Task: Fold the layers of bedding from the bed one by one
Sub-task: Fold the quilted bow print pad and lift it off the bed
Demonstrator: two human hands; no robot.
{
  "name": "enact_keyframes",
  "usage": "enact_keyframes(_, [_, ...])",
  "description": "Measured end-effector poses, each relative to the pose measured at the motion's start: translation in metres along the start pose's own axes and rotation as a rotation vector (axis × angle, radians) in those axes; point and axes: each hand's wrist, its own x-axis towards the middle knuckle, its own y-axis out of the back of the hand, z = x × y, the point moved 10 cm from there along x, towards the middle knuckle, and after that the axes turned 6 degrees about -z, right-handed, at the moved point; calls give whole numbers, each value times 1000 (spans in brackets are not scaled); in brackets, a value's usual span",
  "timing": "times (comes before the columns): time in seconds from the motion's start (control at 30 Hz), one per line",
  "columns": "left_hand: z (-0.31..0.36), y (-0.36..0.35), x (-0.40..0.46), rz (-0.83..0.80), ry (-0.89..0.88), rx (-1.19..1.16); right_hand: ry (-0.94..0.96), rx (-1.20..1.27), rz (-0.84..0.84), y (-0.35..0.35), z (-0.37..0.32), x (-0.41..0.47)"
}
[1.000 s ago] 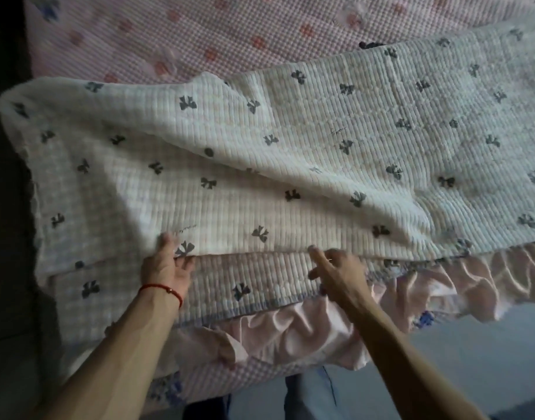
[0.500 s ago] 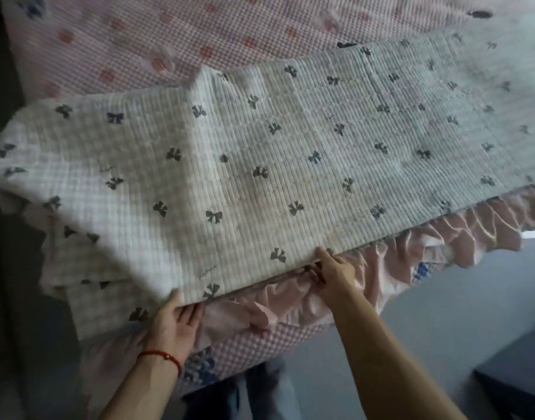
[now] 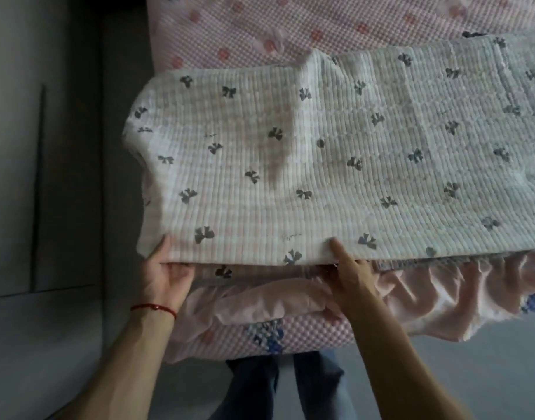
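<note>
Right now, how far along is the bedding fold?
Done: the white bow-print quilt already lies doubled over itself at the bed's near edge. In hand: left hand and right hand grip that edge. Left: finishing this quilt, then the pink ruffled sheet and pink checked blanket, both unfolded.

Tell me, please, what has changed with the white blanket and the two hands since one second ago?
The left hand and right hand, earlier resting on top of the white bow-print blanket, now grip its folded near edge, thumbs above. The doubled blanket was drawn toward the person. The pink checked bedding beneath stayed.
</note>
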Motion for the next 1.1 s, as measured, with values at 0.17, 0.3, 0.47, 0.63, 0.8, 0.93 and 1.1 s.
enact_keyframes(0.17, [13, 69, 2, 238, 30, 14, -107, -42, -21, -24, 36, 7])
enact_keyframes(0.3, [60, 57, 25, 205, -106, 63, -73, -89, 6, -27, 41, 10])
enact_keyframes(0.47, [70, 97, 9, 197, -158, 131, 27, -162, 12, -26, 31, 4])
enact_keyframes(0.63, [43, 162, 17, 394, 27, 213, 0, -288, 31, -22, 33, -1])
enact_keyframes(0.8, [48, 169, 36, 487, 137, 513, -3, -773, -88, -42, 15, -16])
enact_keyframes(0.93, [84, 72, 47, 374, -254, 1516, 659, -1289, -44, -113, -53, -31])
enact_keyframes(1.1, [4, -6, 86, -61, -63, 2018, 820, -1544, -5, -177, -90, 13])
